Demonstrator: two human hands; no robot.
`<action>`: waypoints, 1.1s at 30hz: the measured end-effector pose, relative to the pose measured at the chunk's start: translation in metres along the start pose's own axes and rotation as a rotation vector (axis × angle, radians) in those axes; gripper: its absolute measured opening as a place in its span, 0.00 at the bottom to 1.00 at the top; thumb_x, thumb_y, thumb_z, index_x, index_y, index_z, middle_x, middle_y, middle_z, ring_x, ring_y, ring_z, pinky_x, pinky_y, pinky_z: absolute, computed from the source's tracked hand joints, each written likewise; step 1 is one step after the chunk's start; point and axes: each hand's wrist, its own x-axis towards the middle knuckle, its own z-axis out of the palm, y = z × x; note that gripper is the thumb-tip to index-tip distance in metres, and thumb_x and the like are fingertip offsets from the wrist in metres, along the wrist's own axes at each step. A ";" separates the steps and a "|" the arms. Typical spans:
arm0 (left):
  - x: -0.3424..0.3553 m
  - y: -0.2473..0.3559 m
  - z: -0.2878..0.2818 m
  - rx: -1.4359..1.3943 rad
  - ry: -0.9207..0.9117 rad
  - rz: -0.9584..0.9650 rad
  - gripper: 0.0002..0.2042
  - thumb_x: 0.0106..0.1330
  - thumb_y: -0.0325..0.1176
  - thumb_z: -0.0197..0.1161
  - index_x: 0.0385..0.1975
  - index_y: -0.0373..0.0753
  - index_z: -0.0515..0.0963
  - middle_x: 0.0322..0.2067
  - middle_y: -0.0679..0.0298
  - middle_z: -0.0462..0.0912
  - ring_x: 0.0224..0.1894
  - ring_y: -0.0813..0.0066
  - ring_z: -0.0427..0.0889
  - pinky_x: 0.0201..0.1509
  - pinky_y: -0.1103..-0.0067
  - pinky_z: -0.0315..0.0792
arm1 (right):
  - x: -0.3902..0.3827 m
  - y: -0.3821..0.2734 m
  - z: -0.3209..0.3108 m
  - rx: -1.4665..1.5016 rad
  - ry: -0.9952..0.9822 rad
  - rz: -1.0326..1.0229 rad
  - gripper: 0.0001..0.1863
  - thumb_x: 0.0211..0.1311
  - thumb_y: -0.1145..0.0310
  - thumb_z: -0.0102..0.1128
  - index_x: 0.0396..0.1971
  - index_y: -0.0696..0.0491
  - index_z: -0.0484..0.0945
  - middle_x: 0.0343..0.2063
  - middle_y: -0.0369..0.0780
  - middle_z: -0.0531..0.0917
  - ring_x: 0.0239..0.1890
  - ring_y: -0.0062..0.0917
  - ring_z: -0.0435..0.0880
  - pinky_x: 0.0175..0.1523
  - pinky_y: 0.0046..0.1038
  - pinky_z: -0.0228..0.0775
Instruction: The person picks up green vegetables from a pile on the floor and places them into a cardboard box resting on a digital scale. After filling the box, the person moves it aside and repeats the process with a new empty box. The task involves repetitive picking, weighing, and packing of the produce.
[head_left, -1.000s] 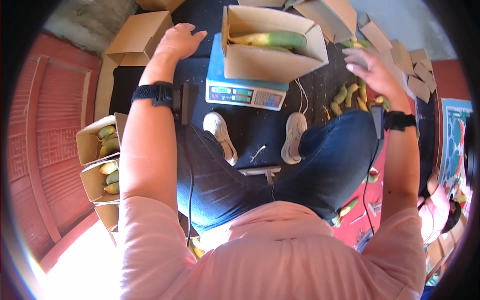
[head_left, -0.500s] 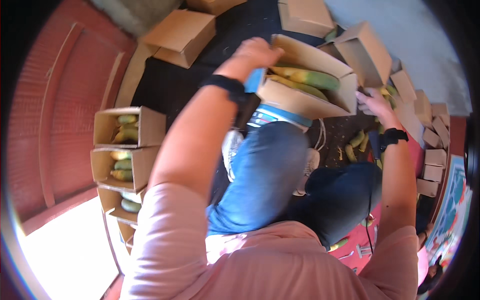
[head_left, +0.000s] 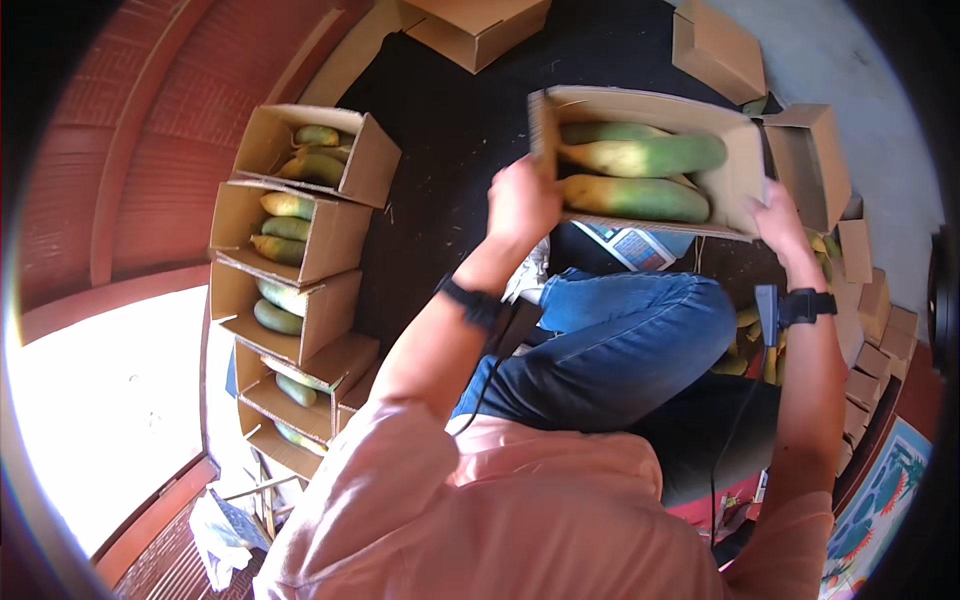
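An open cardboard box [head_left: 742, 160] is held up in front of me, its top facing me. Several thick green radishes [head_left: 640, 198] with pale yellowish ends lie lengthwise inside. My left hand [head_left: 523, 203] grips the box's left end, near the lower corner. At the right end, my right hand [head_left: 778, 222] has hold of the other lower corner, with its thumb against the cardboard. Beneath the box, a blue scale [head_left: 640, 248] with a keypad shows in part; the box hides the rest of it.
Open boxes of radishes [head_left: 318, 235] stand in a row on the left, beside a red door [head_left: 150, 190]. More cardboard boxes [head_left: 480, 30] stand on the dark floor cloth at the back and along the right wall. Loose radishes [head_left: 735, 362] lie right of my knees.
The box is off the scale and raised, tipped more toward me. My left hand has moved from its far left corner to its near left end. My view has turned left.
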 end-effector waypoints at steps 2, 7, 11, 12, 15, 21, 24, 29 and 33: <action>-0.043 -0.053 -0.023 -0.019 0.126 -0.022 0.09 0.58 0.31 0.54 0.24 0.30 0.74 0.23 0.42 0.76 0.31 0.43 0.78 0.33 0.61 0.72 | 0.012 -0.054 0.017 -0.090 -0.088 -0.219 0.16 0.51 0.75 0.53 0.43 0.60 0.74 0.37 0.50 0.80 0.41 0.37 0.79 0.46 0.32 0.69; -0.157 -0.142 -0.085 -0.015 0.312 -0.220 0.09 0.58 0.30 0.56 0.24 0.29 0.74 0.21 0.43 0.76 0.26 0.46 0.78 0.27 0.65 0.70 | 0.012 -0.179 0.112 -0.348 -0.370 -0.312 0.08 0.49 0.73 0.54 0.30 0.59 0.75 0.28 0.52 0.80 0.32 0.42 0.81 0.37 0.36 0.73; -0.185 -0.203 -0.147 0.205 0.278 -0.286 0.05 0.55 0.26 0.56 0.26 0.29 0.74 0.23 0.43 0.77 0.29 0.45 0.78 0.30 0.64 0.71 | -0.010 -0.194 0.214 -0.231 -0.422 -0.412 0.11 0.46 0.72 0.54 0.30 0.61 0.75 0.30 0.55 0.78 0.36 0.47 0.78 0.39 0.41 0.72; -0.186 -0.217 -0.159 0.259 0.240 -0.309 0.06 0.56 0.27 0.55 0.26 0.29 0.74 0.24 0.43 0.77 0.30 0.45 0.78 0.32 0.64 0.71 | -0.022 -0.204 0.232 -0.211 -0.463 -0.331 0.11 0.47 0.72 0.54 0.30 0.62 0.77 0.31 0.55 0.79 0.38 0.46 0.79 0.42 0.39 0.73; -0.199 -0.249 -0.180 0.359 0.185 -0.341 0.08 0.57 0.30 0.54 0.27 0.30 0.74 0.26 0.45 0.78 0.33 0.46 0.78 0.37 0.63 0.71 | -0.051 -0.213 0.279 -0.103 -0.551 -0.219 0.11 0.48 0.73 0.55 0.31 0.63 0.79 0.33 0.56 0.79 0.40 0.44 0.80 0.44 0.37 0.74; -0.216 -0.274 -0.167 0.447 0.092 -0.570 0.11 0.57 0.36 0.54 0.29 0.32 0.75 0.29 0.44 0.79 0.37 0.45 0.77 0.42 0.61 0.71 | -0.063 -0.215 0.311 -0.325 -0.930 -0.233 0.16 0.48 0.74 0.52 0.38 0.63 0.77 0.40 0.56 0.78 0.46 0.43 0.78 0.49 0.37 0.72; -0.216 -0.249 -0.163 0.489 0.004 -0.628 0.13 0.57 0.38 0.56 0.29 0.32 0.73 0.29 0.44 0.79 0.36 0.45 0.78 0.42 0.60 0.72 | -0.054 -0.207 0.315 -0.211 -0.700 -0.342 0.13 0.46 0.69 0.58 0.29 0.64 0.77 0.32 0.56 0.79 0.39 0.46 0.79 0.45 0.37 0.72; -0.268 -0.223 -0.142 0.595 -0.576 -0.395 0.11 0.54 0.37 0.58 0.21 0.34 0.77 0.26 0.49 0.80 0.30 0.49 0.80 0.33 0.66 0.75 | -0.046 -0.202 0.293 -0.236 -0.677 -0.469 0.12 0.51 0.77 0.48 0.34 0.58 0.78 0.38 0.50 0.80 0.44 0.45 0.78 0.51 0.39 0.70; -0.210 -0.139 -0.184 0.216 -0.309 -0.521 0.06 0.56 0.30 0.55 0.24 0.36 0.78 0.25 0.51 0.78 0.30 0.57 0.81 0.33 0.68 0.74 | -0.051 -0.203 0.296 -0.297 -0.665 -0.573 0.11 0.51 0.77 0.48 0.33 0.58 0.78 0.35 0.47 0.81 0.42 0.44 0.79 0.47 0.39 0.72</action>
